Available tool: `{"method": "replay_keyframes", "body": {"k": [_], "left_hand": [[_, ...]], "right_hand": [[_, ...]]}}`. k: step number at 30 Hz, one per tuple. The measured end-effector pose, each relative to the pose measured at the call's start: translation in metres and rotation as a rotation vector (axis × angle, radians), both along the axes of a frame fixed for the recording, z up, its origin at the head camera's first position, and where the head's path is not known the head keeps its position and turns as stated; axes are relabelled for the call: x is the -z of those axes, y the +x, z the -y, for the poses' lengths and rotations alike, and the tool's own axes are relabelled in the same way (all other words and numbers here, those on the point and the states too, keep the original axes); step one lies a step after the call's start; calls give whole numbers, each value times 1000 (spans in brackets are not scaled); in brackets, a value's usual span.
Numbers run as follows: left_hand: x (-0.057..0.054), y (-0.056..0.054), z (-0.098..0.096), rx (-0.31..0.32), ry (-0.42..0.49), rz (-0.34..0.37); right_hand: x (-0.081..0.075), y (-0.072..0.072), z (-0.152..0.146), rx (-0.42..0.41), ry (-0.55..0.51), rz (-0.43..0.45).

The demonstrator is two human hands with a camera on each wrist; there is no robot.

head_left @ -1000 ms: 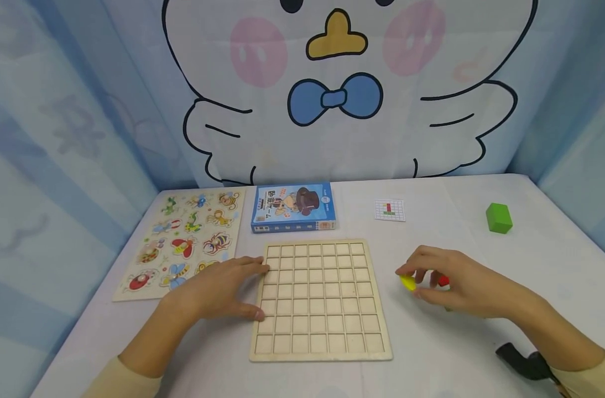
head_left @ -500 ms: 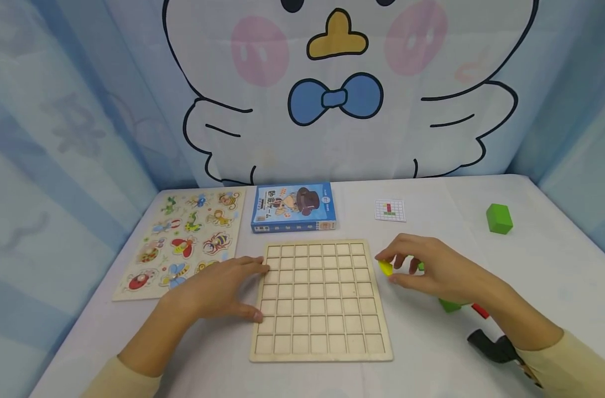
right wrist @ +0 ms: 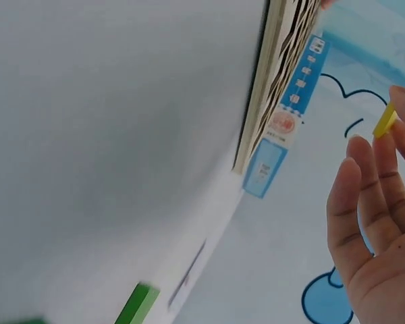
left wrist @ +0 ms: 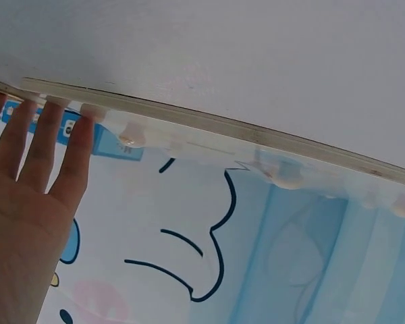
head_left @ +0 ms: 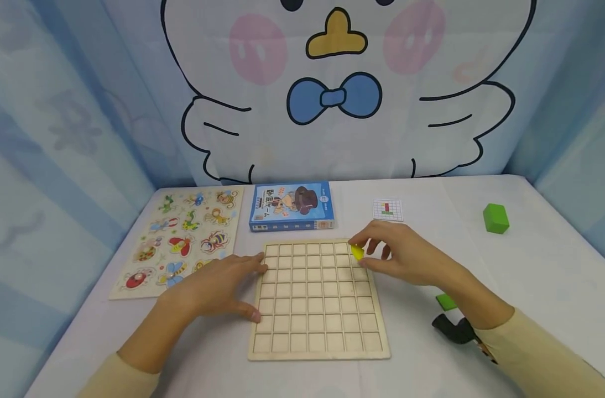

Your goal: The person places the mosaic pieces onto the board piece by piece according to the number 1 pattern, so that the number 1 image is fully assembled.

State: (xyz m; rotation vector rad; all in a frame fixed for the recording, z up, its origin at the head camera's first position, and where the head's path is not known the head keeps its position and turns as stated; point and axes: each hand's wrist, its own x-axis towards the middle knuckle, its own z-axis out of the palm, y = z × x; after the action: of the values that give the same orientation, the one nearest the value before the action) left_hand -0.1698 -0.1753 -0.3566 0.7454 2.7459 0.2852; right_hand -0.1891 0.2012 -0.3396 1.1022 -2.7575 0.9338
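My right hand [head_left: 404,254] pinches a small yellow tile [head_left: 357,252] between thumb and fingertips, over the far right corner of a wooden grid board [head_left: 319,305]. In the right wrist view the yellow tile [right wrist: 385,121] shows edge-on, held at the fingertips. The board lies flat, with square recesses marked off by thin ridges. My left hand [head_left: 210,286] rests at the board's left edge, thumb and fingers spread and touching it. In the left wrist view the left hand's fingers [left wrist: 47,145] are extended towards the board's edge.
Beyond the board lies a blue box [head_left: 292,207], with an insect picture board [head_left: 183,237] to the left. A small grid card [head_left: 387,210] and a green block [head_left: 496,218] sit at the back right. Near the right forearm are a green tile [head_left: 446,301] and a black curved object [head_left: 454,330].
My right hand has moved left and away from me with the yellow tile, from beside the board to over its far right corner. The left hand stays in place.
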Motion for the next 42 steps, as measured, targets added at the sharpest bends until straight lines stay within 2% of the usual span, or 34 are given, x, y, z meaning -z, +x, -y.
{"method": "replay_keyframes", "body": {"k": [7, 16, 25, 37, 42], "left_hand": [[-2, 0, -6, -11, -4, -9], [0, 0, -9, -10, -4, -2], [0, -2, -8, -2, -17, -12], [-2, 1, -9, -21, 6, 7], [-2, 0, -9, -21, 4, 3]], "right_hand": [[4, -8, 20, 19, -13, 37], [7, -15, 36, -23, -28, 77], [2, -28, 54, -37, -57, 223], [1, -33, 95, 21, 91, 277], [2, -36, 108, 69, 150, 261]]}}
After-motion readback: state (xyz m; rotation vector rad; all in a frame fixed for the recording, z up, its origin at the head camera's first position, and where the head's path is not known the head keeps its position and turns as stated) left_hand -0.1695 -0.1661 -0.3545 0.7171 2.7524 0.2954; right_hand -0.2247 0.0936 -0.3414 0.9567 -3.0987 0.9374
